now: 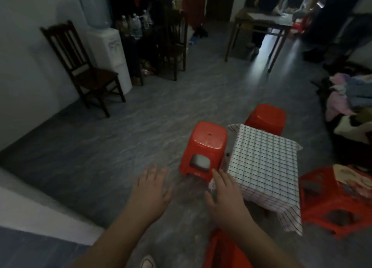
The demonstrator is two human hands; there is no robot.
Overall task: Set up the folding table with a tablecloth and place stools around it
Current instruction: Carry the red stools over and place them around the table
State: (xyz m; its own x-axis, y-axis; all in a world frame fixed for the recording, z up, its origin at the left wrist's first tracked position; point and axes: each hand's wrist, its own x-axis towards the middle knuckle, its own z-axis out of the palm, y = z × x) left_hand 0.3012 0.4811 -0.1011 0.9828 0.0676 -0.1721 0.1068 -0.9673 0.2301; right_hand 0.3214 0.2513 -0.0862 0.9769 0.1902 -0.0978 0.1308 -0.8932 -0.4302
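A small low table under a white checked tablecloth [265,165] stands on the grey floor right of centre. One red plastic stool [207,145] sits against its left side, another red stool [266,117] at its far end. A third red stool [332,211] stands at its right with a printed item on top. Below my right arm a fourth red stool [223,251] shows partly. My left hand [150,191] hovers open above the floor, holding nothing. My right hand [225,193] is spread open near the cloth's near left corner, holding nothing.
A dark wooden chair [80,66] and a white water dispenser [109,52] stand by the left wall. A second dark chair [175,46] and a larger table [261,24] are farther back. A pile of clothes [350,98] lies at the right.
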